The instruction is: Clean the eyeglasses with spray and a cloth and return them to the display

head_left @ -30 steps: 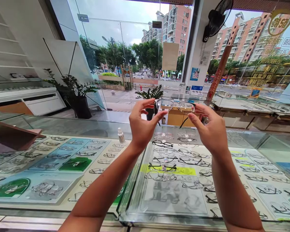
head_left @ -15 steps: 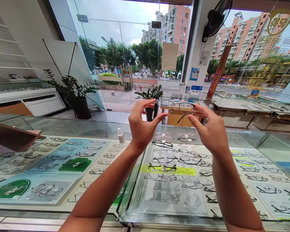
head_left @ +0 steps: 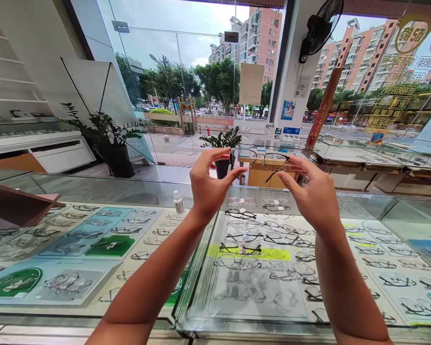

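Observation:
A pair of eyeglasses (head_left: 260, 155) with dark upper rims and clear lenses is held up above the far part of the glass display case (head_left: 253, 322). My left hand (head_left: 211, 182) grips its left end with the fingertips, the thumb below. At its other end my right hand (head_left: 311, 191) holds the frame by the fingers, with the thumb lower down. One dark temple arm slants down between the hands. Beneath them, rows of eyeglass frames (head_left: 240, 249) lie inside the case.
A small white bottle (head_left: 178, 203) stands on the glass top left of my left forearm. A brown panel (head_left: 19, 203) juts in at far left. Beyond the counter are potted plants (head_left: 118, 158), a glass storefront and another display counter (head_left: 377, 160). A fan (head_left: 318, 31) hangs upper right.
The eyeglasses have tilted slightly between my hands, so their upper rims look darker and flatter. Both hands keep nearly the same place; the view shifts a little.

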Motion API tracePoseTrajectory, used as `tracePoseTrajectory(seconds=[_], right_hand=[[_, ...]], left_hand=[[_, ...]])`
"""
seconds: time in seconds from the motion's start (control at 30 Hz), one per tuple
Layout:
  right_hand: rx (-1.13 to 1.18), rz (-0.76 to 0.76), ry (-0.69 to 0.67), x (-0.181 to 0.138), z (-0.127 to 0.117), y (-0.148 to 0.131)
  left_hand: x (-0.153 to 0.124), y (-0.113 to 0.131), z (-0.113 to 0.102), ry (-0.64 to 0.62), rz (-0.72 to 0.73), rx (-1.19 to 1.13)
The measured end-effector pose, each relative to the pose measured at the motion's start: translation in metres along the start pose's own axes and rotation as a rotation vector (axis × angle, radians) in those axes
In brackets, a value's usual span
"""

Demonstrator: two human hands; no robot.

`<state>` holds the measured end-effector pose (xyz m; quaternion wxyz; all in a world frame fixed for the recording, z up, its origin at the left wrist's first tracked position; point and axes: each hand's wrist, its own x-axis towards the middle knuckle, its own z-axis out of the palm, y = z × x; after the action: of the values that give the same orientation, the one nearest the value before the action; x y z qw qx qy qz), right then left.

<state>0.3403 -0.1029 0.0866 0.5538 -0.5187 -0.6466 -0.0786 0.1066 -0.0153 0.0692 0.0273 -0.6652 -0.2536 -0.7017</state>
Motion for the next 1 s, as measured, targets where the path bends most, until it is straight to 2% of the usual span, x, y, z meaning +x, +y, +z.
tracePoseTrajectory(seconds=[0.27,0.73,1.0], right_hand=[[0.014,-0.069,0.061,-0.001,-0.001,-0.002],[0.052,-0.138,0.098,-0.001,-0.002,-0.005],[0.042,-0.096,0.058,0.000,-0.001,0.001]], left_hand=[[0.004,-0.011,0.000,-0.054,-0.067,-0.077],[0.005,-0.012,0.001,-0.077,-0.174,-0.166],[0.003,-0.008,0.001,-0.048,-0.120,-0.101]])
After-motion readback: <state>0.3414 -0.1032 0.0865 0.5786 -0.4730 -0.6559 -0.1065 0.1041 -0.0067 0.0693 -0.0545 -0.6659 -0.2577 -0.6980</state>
